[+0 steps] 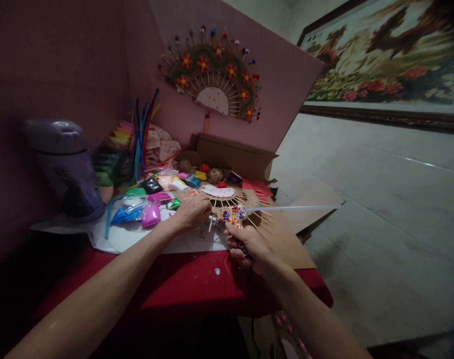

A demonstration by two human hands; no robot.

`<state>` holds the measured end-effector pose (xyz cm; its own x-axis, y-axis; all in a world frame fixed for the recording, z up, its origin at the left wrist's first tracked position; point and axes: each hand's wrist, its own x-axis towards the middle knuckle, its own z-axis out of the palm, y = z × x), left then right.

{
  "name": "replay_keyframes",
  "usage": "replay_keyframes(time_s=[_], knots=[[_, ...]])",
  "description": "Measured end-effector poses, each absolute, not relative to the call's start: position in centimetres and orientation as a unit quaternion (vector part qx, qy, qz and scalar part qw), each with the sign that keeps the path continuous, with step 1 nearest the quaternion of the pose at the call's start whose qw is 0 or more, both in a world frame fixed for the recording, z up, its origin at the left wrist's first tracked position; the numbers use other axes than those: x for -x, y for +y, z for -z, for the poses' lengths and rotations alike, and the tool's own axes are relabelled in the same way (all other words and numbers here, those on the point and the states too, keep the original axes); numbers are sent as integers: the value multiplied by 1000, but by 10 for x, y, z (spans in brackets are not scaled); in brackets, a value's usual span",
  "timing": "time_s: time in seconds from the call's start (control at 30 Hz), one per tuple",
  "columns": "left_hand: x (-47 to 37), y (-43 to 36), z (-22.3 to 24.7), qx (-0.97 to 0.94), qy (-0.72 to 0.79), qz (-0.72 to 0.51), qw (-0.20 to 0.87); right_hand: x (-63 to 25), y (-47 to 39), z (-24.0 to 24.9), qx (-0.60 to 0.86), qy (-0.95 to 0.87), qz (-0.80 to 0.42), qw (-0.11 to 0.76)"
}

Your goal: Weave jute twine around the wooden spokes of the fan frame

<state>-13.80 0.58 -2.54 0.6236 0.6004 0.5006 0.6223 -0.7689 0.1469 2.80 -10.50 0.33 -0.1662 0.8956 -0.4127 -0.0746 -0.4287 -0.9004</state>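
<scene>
My right hand (249, 245) is wrapped round the handle of a flower-patterned hot glue gun (232, 214). A long translucent glue stick (294, 208) sticks out of its back to the right, and its nozzle points left. Close by the nozzle, my left hand (195, 212) is closed with its fingertips bent down at the fan; what they grip, if anything, is hidden. The half-made fan (251, 198) lies under both hands, with brown twine woven over thin wooden sticks and a white half-round piece with pink dots (217, 191) at its centre.
A finished fan (212, 82) hangs on the pink board behind. Bagged coloured clay (151, 215), pipe cleaners (139, 139) and a purple bottle (68, 169) stand or lie leftward. Twine balls (215, 175) and cardboard (230, 154) are behind. Red cloth (174, 284) covers the table's front.
</scene>
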Motion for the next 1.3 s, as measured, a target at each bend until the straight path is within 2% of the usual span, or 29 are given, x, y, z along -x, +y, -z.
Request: replay_keyframes(time_s=[1.3], knots=[[138,4,25,901,-336,276,13,-27,-108,-7,527,-388,-658,372]])
